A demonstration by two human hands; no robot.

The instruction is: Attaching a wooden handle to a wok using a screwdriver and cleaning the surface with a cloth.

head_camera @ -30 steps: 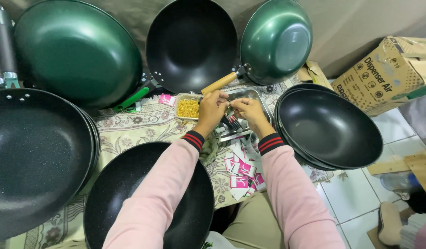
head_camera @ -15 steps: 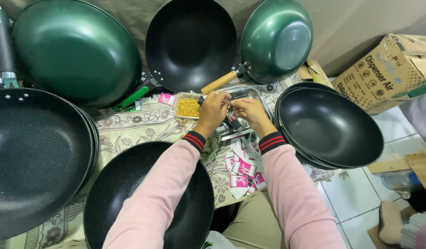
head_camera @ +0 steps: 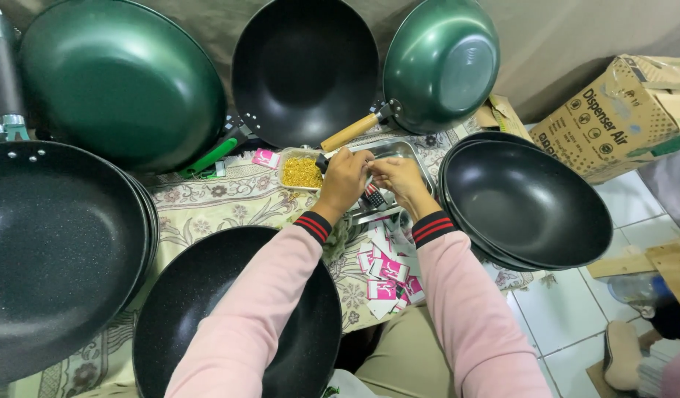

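Left hand [head_camera: 345,175] and right hand [head_camera: 399,177], fingers curled, pinching small part between them over metal tray [head_camera: 421,158], beside gold screws [head_camera: 302,173]. Part probably light, rigid, slippery; identity unclear. Fingertip pinch suits.

Six woks [head_camera: 305,70] — two hands [head_camera: 345,179]

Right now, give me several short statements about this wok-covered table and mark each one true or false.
1. Both hands, left hand and right hand, meet above the metal tray. True.
2. The small container holds blue liquid. False: yellow bits.
3. A cardboard box sits at the far right. True.
4. The wok with the wooden handle is red outside. False: green.
5. Pink-and-white cards lie on the patterned cloth. True.
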